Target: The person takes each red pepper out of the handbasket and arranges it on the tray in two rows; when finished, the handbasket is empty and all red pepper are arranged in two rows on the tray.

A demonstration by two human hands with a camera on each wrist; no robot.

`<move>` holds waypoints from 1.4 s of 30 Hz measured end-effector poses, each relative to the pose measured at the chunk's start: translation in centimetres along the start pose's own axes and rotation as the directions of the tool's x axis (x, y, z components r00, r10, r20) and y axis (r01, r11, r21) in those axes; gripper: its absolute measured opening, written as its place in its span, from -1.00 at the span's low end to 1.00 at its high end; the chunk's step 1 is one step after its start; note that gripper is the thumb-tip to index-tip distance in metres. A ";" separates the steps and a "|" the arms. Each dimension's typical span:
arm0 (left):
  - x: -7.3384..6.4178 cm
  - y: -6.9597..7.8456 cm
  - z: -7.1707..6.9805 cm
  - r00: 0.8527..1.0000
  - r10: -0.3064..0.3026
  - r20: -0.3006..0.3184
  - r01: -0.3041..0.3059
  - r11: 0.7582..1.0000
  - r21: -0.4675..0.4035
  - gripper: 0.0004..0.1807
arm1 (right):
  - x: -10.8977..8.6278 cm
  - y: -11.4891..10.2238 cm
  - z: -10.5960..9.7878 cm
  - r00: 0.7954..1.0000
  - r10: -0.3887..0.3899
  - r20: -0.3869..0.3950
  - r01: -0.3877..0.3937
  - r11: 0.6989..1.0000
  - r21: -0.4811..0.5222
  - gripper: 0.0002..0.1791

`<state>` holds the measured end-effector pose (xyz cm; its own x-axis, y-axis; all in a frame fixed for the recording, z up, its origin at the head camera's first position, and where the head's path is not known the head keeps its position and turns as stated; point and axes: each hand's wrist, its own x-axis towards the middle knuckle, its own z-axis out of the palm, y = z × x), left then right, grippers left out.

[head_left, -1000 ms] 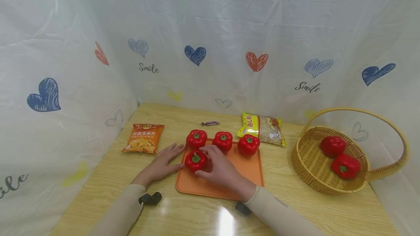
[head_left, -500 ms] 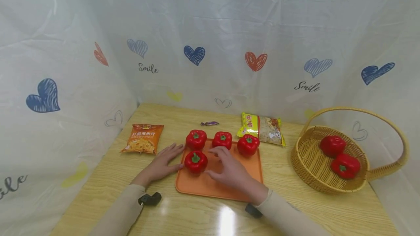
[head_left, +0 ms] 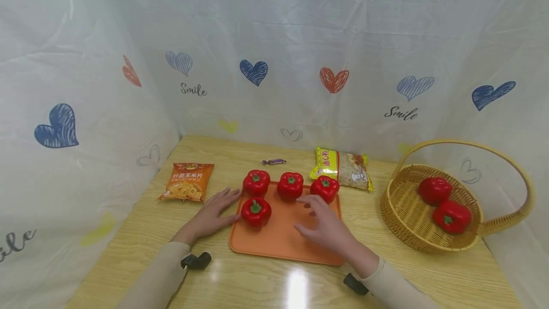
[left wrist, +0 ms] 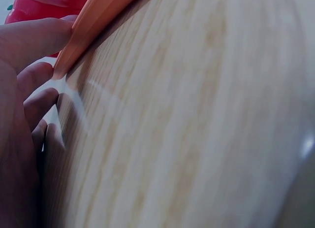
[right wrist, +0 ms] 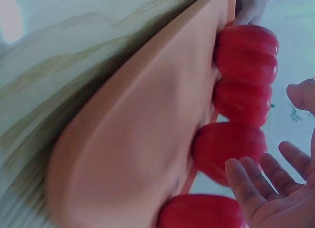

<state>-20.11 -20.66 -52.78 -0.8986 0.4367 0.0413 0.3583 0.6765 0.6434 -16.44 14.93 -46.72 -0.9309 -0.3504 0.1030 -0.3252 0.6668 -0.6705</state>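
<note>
Right grip (head_left: 329, 228), half-spread, empty, has moved rightward from the front pepper (head_left: 256, 213); left grip (head_left: 210, 216) stays flat, touching the tray (head_left: 279, 240)

Free room lies over the front middle of the orange rectangular tray (head_left: 279, 243). Three glossy red bell peppers (head_left: 290, 187) line its back edge, blocking the way there; a fourth red pepper (head_left: 256, 213) and the person's left hand (head_left: 211, 216) obstruct its left side.
</note>
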 end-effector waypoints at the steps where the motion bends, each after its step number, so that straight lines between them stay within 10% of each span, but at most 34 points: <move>1: 0.0 0.0 0.0 1.000 -0.001 0.001 0.001 1.000 -0.001 -0.20 | -0.2 0.2 -0.2 1.000 0.003 -0.005 -0.003 1.000 -0.001 -0.30; 23: 0.0 -0.1 0.1 1.000 0.022 -0.008 -0.022 1.000 -0.006 -0.21 | -4.4 4.7 -6.2 0.982 -0.079 -0.172 0.057 0.990 -0.132 -0.37; 42: -0.1 0.0 0.0 1.000 0.015 -0.008 -0.015 1.000 -0.004 -0.21 | -7.2 8.0 -13.7 0.959 -0.010 -0.284 -0.068 0.962 -0.265 -0.39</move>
<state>-20.05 -20.68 -52.78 -0.8951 0.4421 0.0574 0.3710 0.6675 0.6456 -14.62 31.75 -42.78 -0.9365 -0.1563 0.3139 -0.2935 0.8394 -0.4575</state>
